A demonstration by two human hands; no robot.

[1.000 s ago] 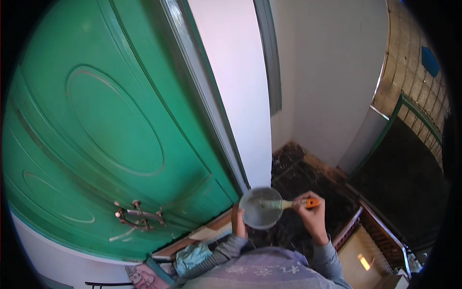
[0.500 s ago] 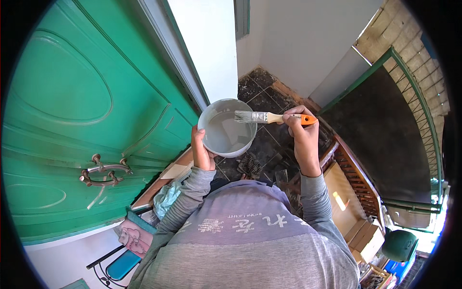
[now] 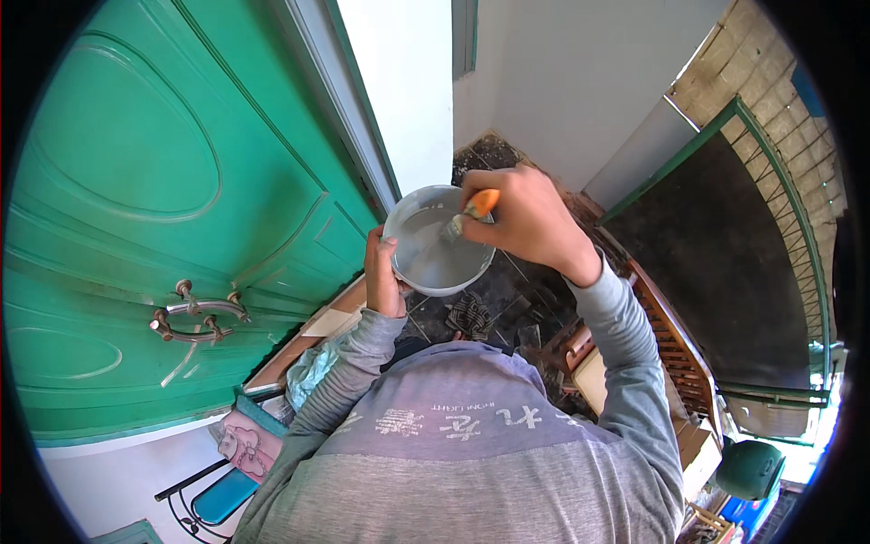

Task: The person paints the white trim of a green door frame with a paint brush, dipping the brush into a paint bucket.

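Observation:
My left hand point(image 3: 384, 275) grips the left side of a round whitish bucket point(image 3: 439, 291), thumb over the rim and fingers against the outside. Inside is greyish-white paint point(image 3: 430, 258). In my right hand point(image 3: 528, 218) is a paintbrush point(image 3: 481, 203) with an orange handle end; the fingers wrap round the handle above the bucket's right rim. Its bristles point down into the bucket, by the paint. Whether the bristle tips are sunk in the paint I cannot tell. The hand hides much of the handle.
A green door point(image 3: 272, 181) with curved metal handles point(image 3: 199, 319) stands at the left, beside a white wall edge point(image 3: 408, 100). Dark tiles point(image 3: 517, 281) lie below the bucket. To the right are a wooden slatted piece point(image 3: 675, 340), a dark green-framed panel point(image 3: 707, 263) and a cardboard box point(image 3: 696, 453).
My right hand has moved left over the bucket and turned the brush from level to bristles down inside it. The bucket has shifted slightly right in view, still in my left hand.

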